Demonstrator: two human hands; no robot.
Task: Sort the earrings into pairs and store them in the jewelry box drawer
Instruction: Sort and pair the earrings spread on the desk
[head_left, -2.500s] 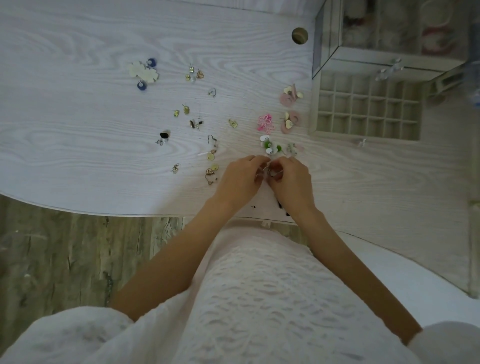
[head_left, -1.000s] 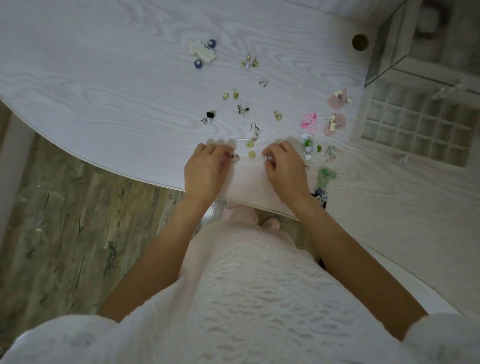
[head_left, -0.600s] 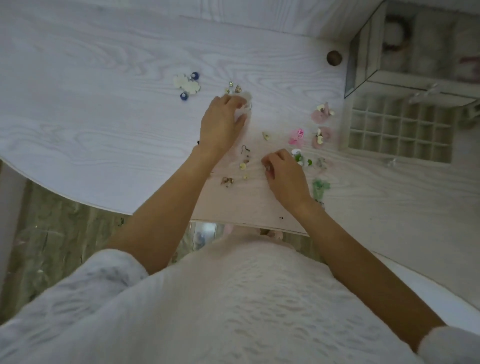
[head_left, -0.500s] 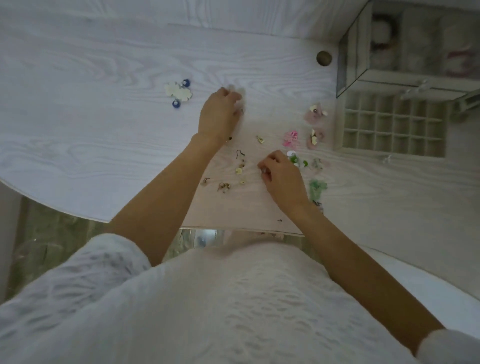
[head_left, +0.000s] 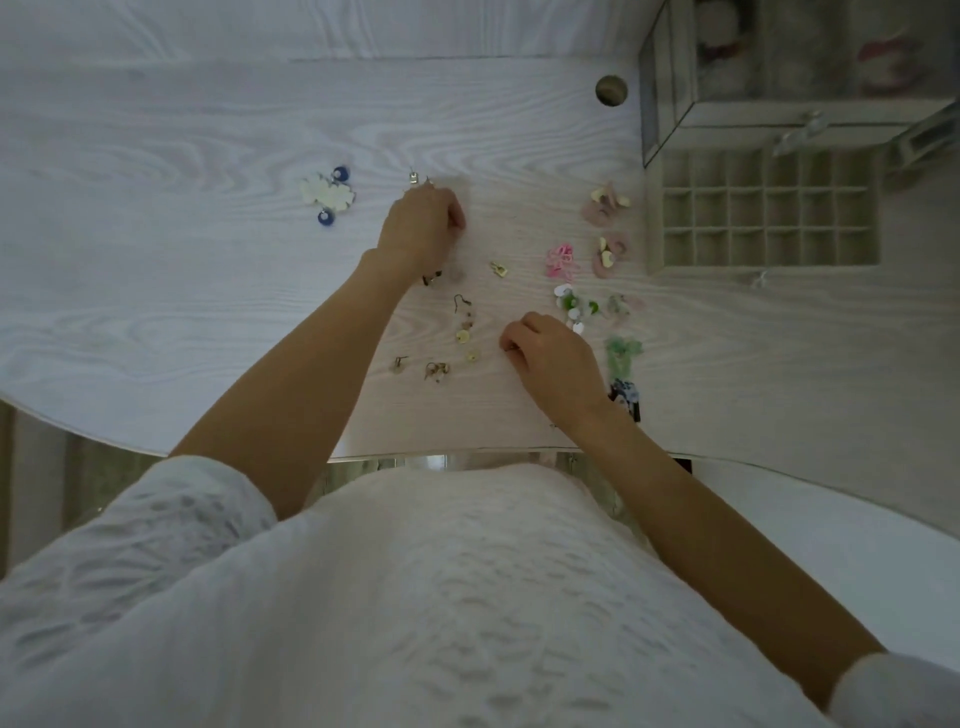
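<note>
Our left hand (head_left: 423, 228) curls over small gold earrings (head_left: 414, 177) at its fingertips; whether it pinches one, we cannot tell. Our right hand (head_left: 550, 358) pinches something tiny. Either could slip, far from the compartmented white drawer (head_left: 763, 213)

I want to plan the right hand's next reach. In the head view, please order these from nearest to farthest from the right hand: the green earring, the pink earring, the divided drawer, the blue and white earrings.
From the right hand:
1. Green earring, just to its right.
2. Pink earring, farther up the table.
3. Blue and white earrings, far left, beyond the left hand.
4. Divided drawer, far right by the jewelry box; too close to call with 3.
</note>
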